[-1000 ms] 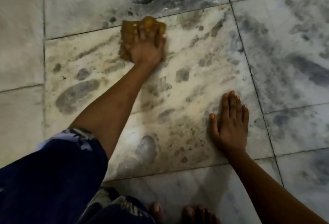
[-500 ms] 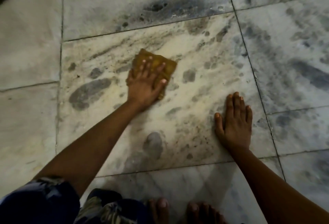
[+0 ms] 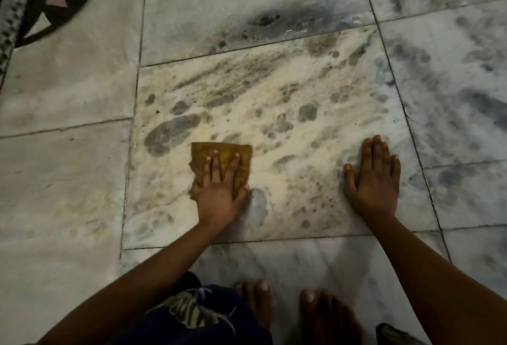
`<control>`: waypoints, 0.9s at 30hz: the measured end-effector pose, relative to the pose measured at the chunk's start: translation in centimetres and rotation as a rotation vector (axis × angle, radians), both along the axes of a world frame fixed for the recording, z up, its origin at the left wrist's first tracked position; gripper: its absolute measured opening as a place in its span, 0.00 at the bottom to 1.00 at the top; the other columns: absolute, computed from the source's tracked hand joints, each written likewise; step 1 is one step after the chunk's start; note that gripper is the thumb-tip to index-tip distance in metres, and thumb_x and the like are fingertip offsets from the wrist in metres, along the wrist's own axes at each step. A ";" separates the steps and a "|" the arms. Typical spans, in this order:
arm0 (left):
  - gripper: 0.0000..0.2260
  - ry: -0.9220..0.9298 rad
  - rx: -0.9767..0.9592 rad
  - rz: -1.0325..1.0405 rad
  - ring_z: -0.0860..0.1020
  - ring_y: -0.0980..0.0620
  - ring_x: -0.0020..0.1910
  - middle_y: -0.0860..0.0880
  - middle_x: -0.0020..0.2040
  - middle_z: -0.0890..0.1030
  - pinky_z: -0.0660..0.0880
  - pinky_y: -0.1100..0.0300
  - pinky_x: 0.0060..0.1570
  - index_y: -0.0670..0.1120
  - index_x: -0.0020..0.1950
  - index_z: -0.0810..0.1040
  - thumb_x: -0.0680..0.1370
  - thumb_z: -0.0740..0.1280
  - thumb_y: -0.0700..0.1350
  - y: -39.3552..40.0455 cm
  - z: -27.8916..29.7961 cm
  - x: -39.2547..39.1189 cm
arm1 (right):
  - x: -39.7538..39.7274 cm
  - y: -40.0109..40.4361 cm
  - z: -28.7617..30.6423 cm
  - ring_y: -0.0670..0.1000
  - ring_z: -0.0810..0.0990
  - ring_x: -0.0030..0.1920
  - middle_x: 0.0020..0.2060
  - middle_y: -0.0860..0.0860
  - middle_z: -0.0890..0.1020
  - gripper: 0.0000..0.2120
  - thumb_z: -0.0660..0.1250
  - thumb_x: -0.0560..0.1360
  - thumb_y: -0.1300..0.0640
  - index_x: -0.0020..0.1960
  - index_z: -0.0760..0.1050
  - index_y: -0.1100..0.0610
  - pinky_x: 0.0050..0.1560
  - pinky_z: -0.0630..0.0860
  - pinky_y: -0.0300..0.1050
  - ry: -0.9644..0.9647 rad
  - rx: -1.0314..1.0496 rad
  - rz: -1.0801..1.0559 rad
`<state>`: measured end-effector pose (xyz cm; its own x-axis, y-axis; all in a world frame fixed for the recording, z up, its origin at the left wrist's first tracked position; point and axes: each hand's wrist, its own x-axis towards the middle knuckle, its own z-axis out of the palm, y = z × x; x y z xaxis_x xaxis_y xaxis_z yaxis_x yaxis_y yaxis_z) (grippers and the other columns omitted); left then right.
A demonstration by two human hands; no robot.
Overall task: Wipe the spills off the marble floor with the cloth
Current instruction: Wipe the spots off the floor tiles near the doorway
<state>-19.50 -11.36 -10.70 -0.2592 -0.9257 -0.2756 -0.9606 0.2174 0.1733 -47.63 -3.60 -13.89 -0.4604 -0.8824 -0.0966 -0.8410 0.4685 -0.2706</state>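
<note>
The left hand [image 3: 219, 193] has dragged the yellow cloth [image 3: 222, 162] back toward the feet — fingers flat, pressing it to the marble floor [image 3: 301, 92]. The right hand [image 3: 374, 180] stays splayed, empty — another stroke finished, dark blotches remain.

The cloth [image 3: 222, 162] is lying on the marble floor [image 3: 288, 114] at centre-left of the frame, inside the central tile. The left hand [image 3: 219, 193] is resting on the cloth's lower part, fingers pointing toward the top of the frame. The right hand [image 3: 374, 177] is lying flat on the same tile, well apart at centre-right. Two bare feet [image 3: 296, 309] are standing at bottom centre, below the tile's lower joint. A rug [image 3: 35, 1] is occupying the upper left corner.
</note>
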 end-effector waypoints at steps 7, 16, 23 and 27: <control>0.25 0.494 -0.029 0.080 0.72 0.42 0.63 0.42 0.66 0.73 0.73 0.55 0.50 0.52 0.65 0.75 0.69 0.58 0.53 2.7 1.5 -2.2 | -0.2 -0.3 0.4 0.56 0.48 0.76 0.76 0.58 0.51 0.41 0.42 0.71 0.36 0.76 0.50 0.60 0.73 0.40 0.51 -0.135 -0.036 -0.004; 0.17 1.207 0.486 0.746 0.77 0.51 0.37 0.50 0.44 0.78 0.71 0.57 0.33 0.50 0.67 0.70 0.79 0.59 0.40 -3.5 7.1 -3.9 | 3.6 -1.3 2.9 0.55 0.50 0.76 0.76 0.57 0.54 0.36 0.51 0.73 0.43 0.76 0.52 0.59 0.73 0.46 0.51 -0.408 -0.176 0.005; 0.18 1.397 0.758 0.888 0.77 0.41 0.53 0.42 0.56 0.79 0.72 0.47 0.58 0.52 0.64 0.76 0.74 0.61 0.44 -5.3 8.3 -2.9 | 4.9 -2.5 5.7 0.54 0.57 0.75 0.74 0.55 0.61 0.33 0.56 0.74 0.45 0.75 0.56 0.58 0.74 0.53 0.53 -0.485 -0.260 0.131; 0.19 1.421 0.785 0.911 0.77 0.41 0.54 0.41 0.56 0.79 0.72 0.43 0.61 0.50 0.65 0.75 0.74 0.60 0.43 -6.5 8.7 -2.8 | 4.9 -3.9 7.4 0.54 0.59 0.74 0.73 0.55 0.64 0.32 0.56 0.74 0.46 0.74 0.58 0.58 0.73 0.56 0.55 -0.493 -0.278 0.135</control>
